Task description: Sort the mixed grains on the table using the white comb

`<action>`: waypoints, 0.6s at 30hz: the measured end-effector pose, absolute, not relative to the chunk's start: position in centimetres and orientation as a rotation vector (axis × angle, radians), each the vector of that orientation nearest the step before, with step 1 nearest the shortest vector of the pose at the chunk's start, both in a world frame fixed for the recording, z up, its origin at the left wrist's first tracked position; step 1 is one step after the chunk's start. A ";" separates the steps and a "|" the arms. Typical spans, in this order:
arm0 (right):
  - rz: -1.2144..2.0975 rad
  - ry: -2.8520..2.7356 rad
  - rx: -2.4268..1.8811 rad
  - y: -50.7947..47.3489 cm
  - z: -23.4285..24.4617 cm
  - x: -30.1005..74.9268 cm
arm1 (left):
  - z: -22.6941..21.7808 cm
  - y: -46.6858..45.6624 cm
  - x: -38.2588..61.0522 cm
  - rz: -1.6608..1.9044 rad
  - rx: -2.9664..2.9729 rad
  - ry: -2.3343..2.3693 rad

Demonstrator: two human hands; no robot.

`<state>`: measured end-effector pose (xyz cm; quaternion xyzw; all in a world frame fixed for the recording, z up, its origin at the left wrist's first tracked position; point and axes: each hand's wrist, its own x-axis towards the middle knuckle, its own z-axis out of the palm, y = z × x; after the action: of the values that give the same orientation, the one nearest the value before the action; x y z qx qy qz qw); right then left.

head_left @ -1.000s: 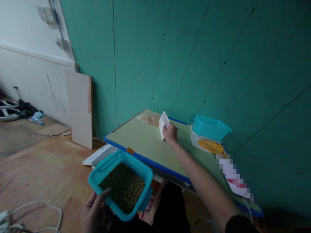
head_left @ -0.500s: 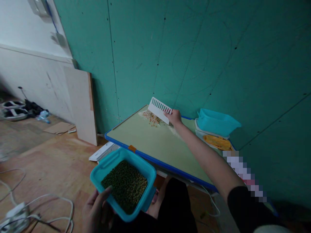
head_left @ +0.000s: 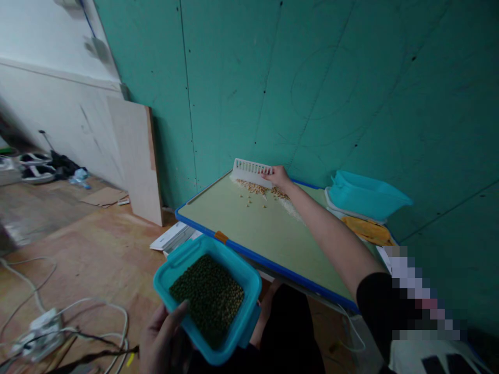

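Observation:
My left hand point(head_left: 166, 332) grips the near left rim of a turquoise plastic container point(head_left: 249, 291), its thumb over the edge. Inside lie dark green beans point(head_left: 198, 285) with paler beans at one side. My right hand point(head_left: 278, 178) is closed on the end of a white slotted plastic strip point(head_left: 249, 173), which stands on its long edge at the far side of the table point(head_left: 234, 221). Along its lower edge lie tan beans or grains point(head_left: 255, 188) and fine white grains point(head_left: 292, 209). A few loose pale beans are scattered nearer to me.
On the table's right stands an empty turquoise tub point(head_left: 368, 197) beside a yellow-orange cloth point(head_left: 368, 230). A green wall point(head_left: 234, 104) rises behind the table. A leaning board point(head_left: 136, 161), white cables and a power strip point(head_left: 42, 332) are on the left.
The white strip has swung to lie more nearly level across the view, and the grain pile has spread out along it. A few beans have scattered forward. My left hand still holds the container.

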<state>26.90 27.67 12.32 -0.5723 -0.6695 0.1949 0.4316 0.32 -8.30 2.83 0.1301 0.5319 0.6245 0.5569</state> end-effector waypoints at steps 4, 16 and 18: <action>0.515 -1.692 -1.400 27.1 12.4 26.8 | 2.9 -8.3 0.6 1.499 0.294 1.232; 0.727 -1.736 -1.290 24.6 12.5 27.4 | 2.8 -8.3 0.3 1.492 0.345 1.168; 0.756 -1.743 -1.283 24.1 12.5 27.6 | 2.8 -8.3 0.3 1.490 0.365 1.168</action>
<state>27.57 24.07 12.50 -0.5100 -0.6927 0.3007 0.4118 0.30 -8.31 2.84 0.1555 0.4976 0.6348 0.5703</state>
